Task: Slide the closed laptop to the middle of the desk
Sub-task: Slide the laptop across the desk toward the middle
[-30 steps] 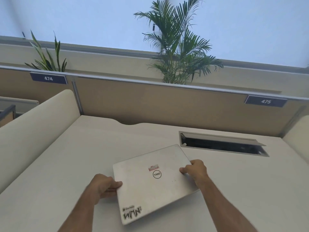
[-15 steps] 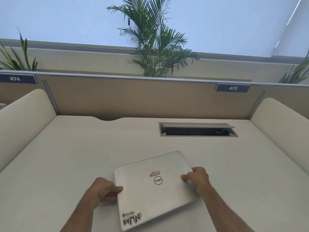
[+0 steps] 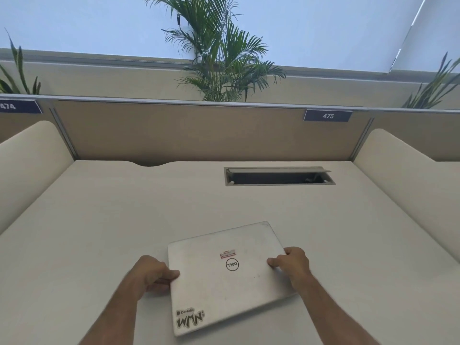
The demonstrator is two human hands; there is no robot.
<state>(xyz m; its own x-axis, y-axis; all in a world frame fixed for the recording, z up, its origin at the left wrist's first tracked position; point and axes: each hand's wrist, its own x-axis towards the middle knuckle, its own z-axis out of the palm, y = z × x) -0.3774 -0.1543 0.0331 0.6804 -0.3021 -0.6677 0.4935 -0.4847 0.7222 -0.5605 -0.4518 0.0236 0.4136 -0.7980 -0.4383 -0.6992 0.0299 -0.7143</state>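
Note:
A closed silver laptop [image 3: 224, 280] with a round logo and stickers lies flat on the cream desk [image 3: 104, 227], turned a little counter-clockwise, in the near middle of the desktop. My left hand [image 3: 153, 272] grips its left edge, thumb on the lid. Over on the laptop's right edge, my right hand [image 3: 292, 263] holds on with fingers curled over the lid. Both forearms reach in from the bottom of the view.
An open cable hatch [image 3: 278, 176] is set in the desk behind the laptop, to the right. Padded cream dividers stand at the left [image 3: 29, 165] and right [image 3: 403, 175]. A brown partition [image 3: 186, 130] with a 475 label [image 3: 327, 116] closes the back; plants rise behind it.
The laptop, held by both hands, has slid rightward along the desk toward its middle. The view has panned right, so the right divider now shows.

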